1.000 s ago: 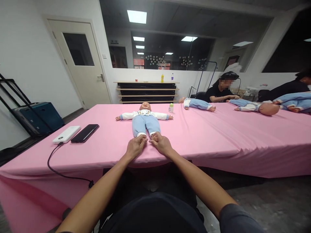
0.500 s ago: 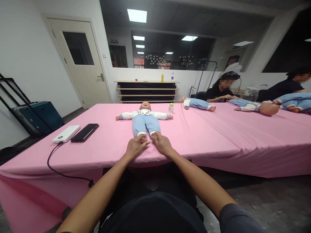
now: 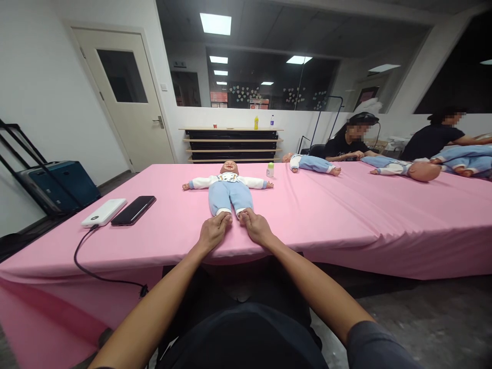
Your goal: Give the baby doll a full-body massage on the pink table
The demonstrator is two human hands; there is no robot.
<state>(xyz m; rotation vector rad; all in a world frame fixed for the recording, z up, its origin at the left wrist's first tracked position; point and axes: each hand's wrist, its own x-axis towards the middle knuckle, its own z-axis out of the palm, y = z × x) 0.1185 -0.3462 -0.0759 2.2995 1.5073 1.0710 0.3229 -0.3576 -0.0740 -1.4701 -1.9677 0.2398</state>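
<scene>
A baby doll (image 3: 230,192) in a white top and light blue trousers lies on its back on the pink tablecloth (image 3: 172,233), its head away from me and its arms spread wide. My left hand (image 3: 213,230) is closed around the doll's foot on the left. Around the other foot, my right hand (image 3: 255,225) is closed too, thumb on top. Both feet are mostly hidden by my fingers. Beyond the doll's hand on the right stands a small white bottle with a green cap (image 3: 270,169).
A white power bank (image 3: 103,213) with a black cable and a dark phone (image 3: 134,210) lie on the left. More dolls (image 3: 313,163) lie along the far right, where two people sit. A blue suitcase (image 3: 57,184) stands left of the table.
My left thumb has come down over the doll's foot, which it left partly visible before. My right hand stays on the other foot. The person at far right has shifted.
</scene>
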